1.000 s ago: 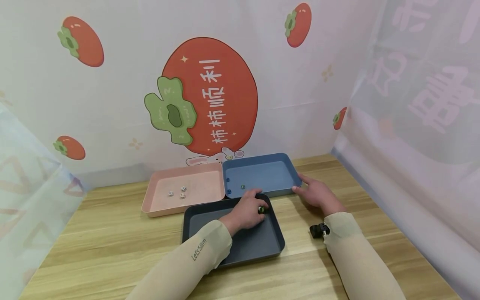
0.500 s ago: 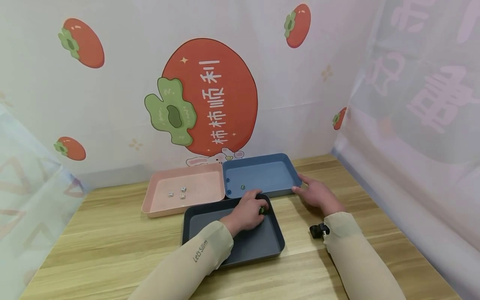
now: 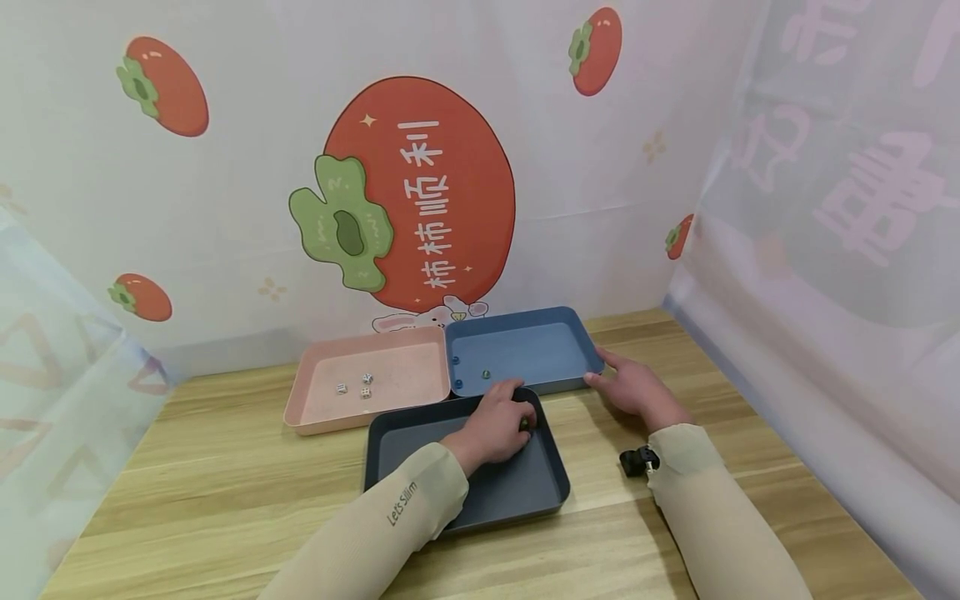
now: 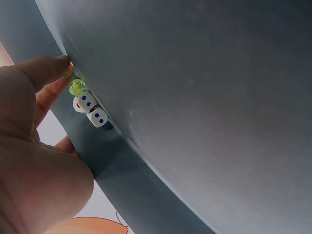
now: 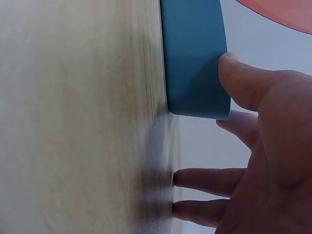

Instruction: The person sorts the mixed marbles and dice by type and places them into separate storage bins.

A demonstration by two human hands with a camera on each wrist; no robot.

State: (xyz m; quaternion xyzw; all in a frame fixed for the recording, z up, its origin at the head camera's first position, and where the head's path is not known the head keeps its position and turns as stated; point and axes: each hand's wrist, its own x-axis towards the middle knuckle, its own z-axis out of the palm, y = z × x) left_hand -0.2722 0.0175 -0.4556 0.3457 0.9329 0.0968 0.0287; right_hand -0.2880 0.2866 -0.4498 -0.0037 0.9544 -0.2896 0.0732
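Observation:
My left hand (image 3: 495,425) reaches into the dark grey tray (image 3: 551,492) at its far right wall. In the left wrist view its thumb and a finger come together right at the wall, just beside a green marble (image 4: 77,87). Several white dice (image 4: 97,117) lie against that wall next to the marble. Whether the fingers pinch the marble, I cannot tell. My right hand (image 3: 637,390) is at the near right corner of the blue tray (image 3: 540,358), thumb on the outer wall at the rim. Its other fingers extend straight, two with tips down at the table.
Left of the blue tray stands a pink tray (image 3: 405,354) holding white dice (image 3: 365,392). Two blue marbles (image 3: 458,383) and a green marble (image 3: 486,375) lie in the blue tray. The wooden table (image 3: 225,467) is backed by a printed curtain (image 3: 247,183).
The left thumb and finger have drawn slightly closer around the green marble, so less of it shows between them. The right hand and the trays stay put.

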